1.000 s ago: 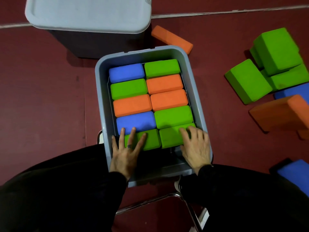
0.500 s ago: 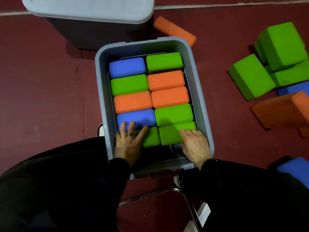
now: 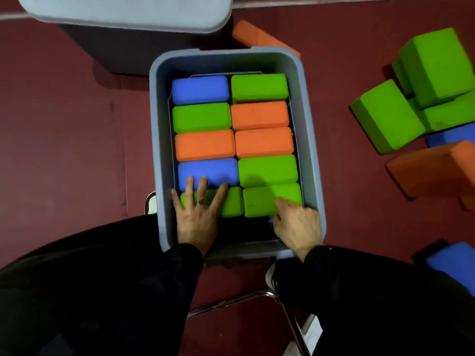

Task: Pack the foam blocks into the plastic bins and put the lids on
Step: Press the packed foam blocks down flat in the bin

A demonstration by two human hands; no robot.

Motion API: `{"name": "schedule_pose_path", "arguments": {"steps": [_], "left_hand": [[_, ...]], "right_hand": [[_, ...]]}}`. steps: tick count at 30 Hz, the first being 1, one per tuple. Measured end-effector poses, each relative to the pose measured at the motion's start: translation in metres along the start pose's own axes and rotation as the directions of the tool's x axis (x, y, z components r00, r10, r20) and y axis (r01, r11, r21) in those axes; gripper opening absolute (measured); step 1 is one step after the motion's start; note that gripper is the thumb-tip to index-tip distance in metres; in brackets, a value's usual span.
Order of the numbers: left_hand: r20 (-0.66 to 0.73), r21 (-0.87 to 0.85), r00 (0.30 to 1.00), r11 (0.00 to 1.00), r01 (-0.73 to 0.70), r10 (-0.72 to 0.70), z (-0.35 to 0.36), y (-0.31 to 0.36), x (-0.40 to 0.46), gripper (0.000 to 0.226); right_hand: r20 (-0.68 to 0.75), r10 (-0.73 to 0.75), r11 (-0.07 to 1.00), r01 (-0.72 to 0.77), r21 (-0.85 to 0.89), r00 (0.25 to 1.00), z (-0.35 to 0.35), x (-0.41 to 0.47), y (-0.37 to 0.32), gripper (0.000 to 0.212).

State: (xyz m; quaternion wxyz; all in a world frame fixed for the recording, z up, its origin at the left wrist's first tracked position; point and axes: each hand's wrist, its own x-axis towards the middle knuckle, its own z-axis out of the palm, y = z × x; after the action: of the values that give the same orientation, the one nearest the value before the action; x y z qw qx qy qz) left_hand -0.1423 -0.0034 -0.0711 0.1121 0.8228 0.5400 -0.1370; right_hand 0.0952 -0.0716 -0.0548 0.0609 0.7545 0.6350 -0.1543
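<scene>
- We see a grey plastic bin (image 3: 309,140) on the dark red floor (image 3: 69,155), no lid on it, packed with foam blocks in two columns of five.
- Left column far to near: blue, green, orange, blue block (image 3: 208,169), green block (image 3: 231,201). Right column: green, orange, orange, green, near green block (image 3: 267,199).
- Left hand (image 3: 196,214) lies flat, fingers spread, on the near left green block; fingertips reach onto the blue block behind it.
- Right hand (image 3: 298,224) sits at the near right green block's front corner by the bin wall; fingers look bent over its edge, but we cannot tell if they grip or just press.
- Second bin (image 3: 123,47) behind, its pale lid (image 3: 128,11) on top.
- Loose orange block (image 3: 259,38) on the floor just behind the open bin.
- Pile of loose green blocks (image 3: 434,80), plus orange and blue ones, on the floor to the right, well apart from the bin.
- Black sleeves on both arms.
</scene>
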Motion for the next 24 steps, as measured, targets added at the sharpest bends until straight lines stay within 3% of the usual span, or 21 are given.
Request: {"name": "schedule_pose_path", "arguments": {"steps": [4,7,9,13,17,19,21,24], "left_hand": [[0.022,0.005,0.999,0.999,-0.041,0.041,-0.014,0.008,0.000,0.101],[0.009,-0.049,0.989,0.988,-0.147,0.148,-0.025,0.021,0.005,0.100],[0.021,-0.046,0.979,0.979,-0.200,0.201,-0.028,0.026,0.015,0.096],[0.060,-0.025,0.954,0.956,-0.292,0.293,-0.032,0.020,0.038,0.098],[-0.095,-0.024,0.924,0.927,-0.374,0.370,-0.046,-0.004,0.072,0.090],[-0.180,-0.046,0.933,0.945,-0.323,0.310,-0.062,-0.014,0.099,0.085],[-0.213,-0.123,0.964,0.974,-0.188,0.159,-0.078,-0.022,0.128,0.083],[-0.140,-0.288,0.990,0.958,-0.016,-0.026,-0.101,-0.043,0.174,0.081]], "right_hand": [[0.087,0.025,0.999,-0.027,0.019,0.996,-0.017,0.004,-0.008,0.019],[0.285,-0.007,0.997,0.029,-0.072,0.959,-0.046,0.018,-0.023,0.021],[0.367,-0.004,1.000,0.011,-0.018,0.930,-0.071,0.036,-0.036,0.022],[0.179,0.100,0.923,-0.158,0.351,0.979,-0.108,0.101,-0.040,0.024],[0.083,0.167,0.867,-0.186,0.463,0.982,-0.105,0.191,-0.025,0.061],[0.091,0.228,0.850,-0.244,0.466,0.969,-0.100,0.223,-0.018,0.069],[0.085,0.269,0.855,-0.278,0.438,0.959,-0.093,0.243,-0.019,0.071],[-0.022,0.290,0.882,-0.258,0.394,0.957,-0.081,0.250,-0.036,0.070]]}}
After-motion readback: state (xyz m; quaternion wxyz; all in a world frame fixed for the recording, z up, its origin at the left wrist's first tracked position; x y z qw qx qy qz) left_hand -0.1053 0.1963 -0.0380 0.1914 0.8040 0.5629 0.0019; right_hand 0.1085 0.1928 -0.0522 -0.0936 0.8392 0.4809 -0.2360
